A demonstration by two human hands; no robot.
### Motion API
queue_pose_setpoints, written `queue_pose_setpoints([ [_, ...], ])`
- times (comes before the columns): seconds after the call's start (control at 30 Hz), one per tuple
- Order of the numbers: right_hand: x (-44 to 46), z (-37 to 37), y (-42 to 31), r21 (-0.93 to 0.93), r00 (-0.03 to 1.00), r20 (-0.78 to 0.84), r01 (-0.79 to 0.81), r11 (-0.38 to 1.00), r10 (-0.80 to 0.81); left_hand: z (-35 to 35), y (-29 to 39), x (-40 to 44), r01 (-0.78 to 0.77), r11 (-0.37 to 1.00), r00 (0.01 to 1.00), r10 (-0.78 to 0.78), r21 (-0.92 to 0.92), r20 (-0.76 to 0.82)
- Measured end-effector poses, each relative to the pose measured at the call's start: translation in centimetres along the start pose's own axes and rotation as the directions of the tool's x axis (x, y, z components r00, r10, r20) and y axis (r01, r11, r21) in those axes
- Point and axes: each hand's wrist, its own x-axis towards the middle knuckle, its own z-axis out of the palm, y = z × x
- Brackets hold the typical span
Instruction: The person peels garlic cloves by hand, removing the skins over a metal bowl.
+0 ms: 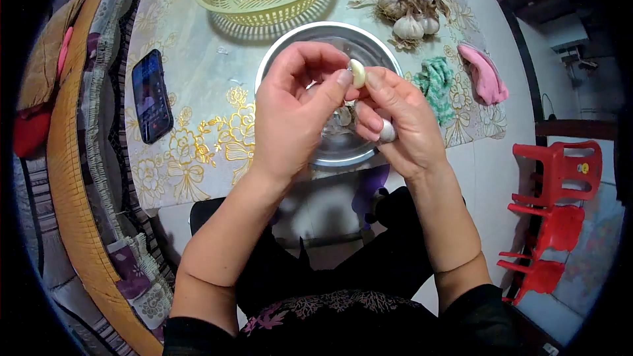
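Note:
A pale, peeled-looking garlic clove (pixel 357 74) is pinched between the fingertips of my left hand (pixel 285 109) and my right hand (pixel 410 115), above a metal basin (pixel 343 160). The curled lower fingers of my right hand also hold a whitish piece of garlic (pixel 387 131) against the palm. Both hands are closed, with the thumbs facing each other. Bits of papery skin (pixel 341 118) show inside the basin, partly hidden behind my fingers.
Beyond the basin stands a yellow-green plastic basket (pixel 264 14) with several cloves. Garlic bulbs (pixel 409 28) with dry stalks lie at the back right, near a green-white cloth (pixel 435 89) and a pink cloth (pixel 484 74). A phone (pixel 152 97) lies left; red plastic chairs (pixel 560 168) stand right.

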Motion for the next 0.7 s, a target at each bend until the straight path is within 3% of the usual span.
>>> queue_pose_setpoints([
  [0.13, 0.1, -0.4, 0.1, 0.007, 1.000, 0.008, 0.006, 1.000, -0.006, 0.0, -0.1, 0.0, 0.002, 1.000, 0.999, -0.004, 0.030, 0.049],
  [0.33, 0.1, -0.6, 0.5, -0.051, 0.998, -0.037, 0.045, 0.998, -0.047, -0.8, -0.8, 0.1, -0.089, 0.931, 0.995, 0.070, 0.353, 0.067],
  [0.43, 0.1, -0.2, 0.3, -0.077, 0.991, -0.092, 0.088, 0.993, -0.095, -1.0, -0.7, 0.1, -0.155, 0.890, 0.987, 0.124, 0.430, 0.099],
  [0.63, 0.7, 0.0, -0.7, -0.165, 0.966, -0.144, 0.191, 0.968, -0.215, -0.4, 0.0, 0.2, -0.013, 0.950, 1.000, 0.018, 0.311, -0.012],
  [0.67, 1.0, 0.1, -0.9, -0.195, 0.957, -0.137, 0.228, 0.954, -0.257, -0.7, 0.2, 0.4, 0.027, 0.908, 0.999, -0.035, 0.417, 0.011],
  [0.7, 1.3, 0.3, -1.2, -0.224, 0.947, -0.143, 0.251, 0.942, -0.287, -1.1, -0.8, 0.6, -0.098, 0.876, 0.995, 0.079, 0.472, 0.061],
])
